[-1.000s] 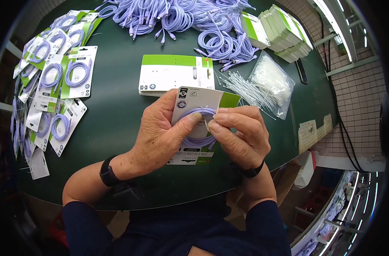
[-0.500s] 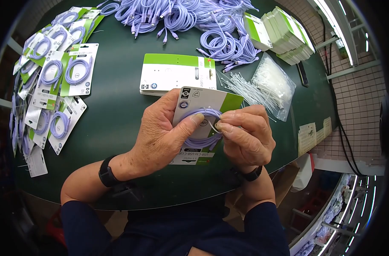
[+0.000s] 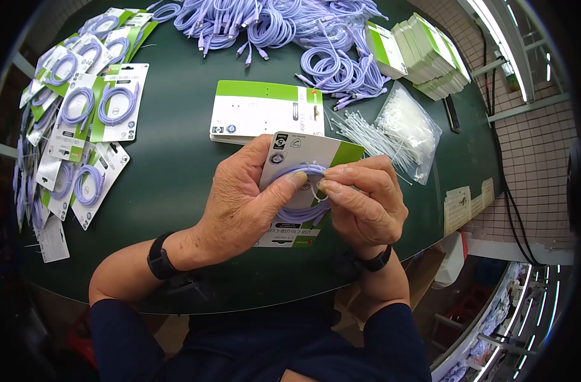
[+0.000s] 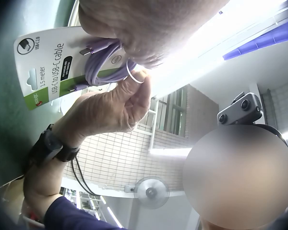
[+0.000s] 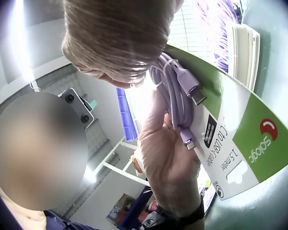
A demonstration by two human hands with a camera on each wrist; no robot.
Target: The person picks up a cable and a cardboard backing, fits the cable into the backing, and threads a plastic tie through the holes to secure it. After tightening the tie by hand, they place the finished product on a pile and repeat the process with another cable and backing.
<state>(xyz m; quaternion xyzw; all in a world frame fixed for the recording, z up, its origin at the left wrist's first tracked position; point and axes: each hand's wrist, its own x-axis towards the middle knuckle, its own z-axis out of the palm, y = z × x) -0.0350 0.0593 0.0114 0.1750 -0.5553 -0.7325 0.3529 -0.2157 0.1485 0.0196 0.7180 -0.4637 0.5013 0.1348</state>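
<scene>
My left hand (image 3: 236, 194) grips a white and green cable card (image 3: 312, 144) by its left side, thumb pressing on a coil of lilac USB-C cable (image 3: 298, 215) that lies against the card. Thumb and fingertips of my right hand (image 3: 372, 202) pinch a thin white cable tie (image 3: 316, 191) at the coil's right side. The tie curves out in a loop in the left wrist view, next to the right fingertips. Two metal cable plugs (image 5: 198, 96) show over the card's print in the right wrist view. My left fingers are hidden behind the card.
Behind the hands lies a stack of cards (image 3: 258, 114). Loose cable ties (image 3: 373, 137) and a plastic bag of ties (image 3: 408, 124) are at right, before more card stacks (image 3: 424, 54). Lilac cables (image 3: 265, 25) heap at the back; carded cables (image 3: 115, 105) pile up at left.
The cable tie, hanging nearly straight a second ago, now bows out in a curve below the right fingertips. My right hand has shifted slightly; the left keeps its hold on the card.
</scene>
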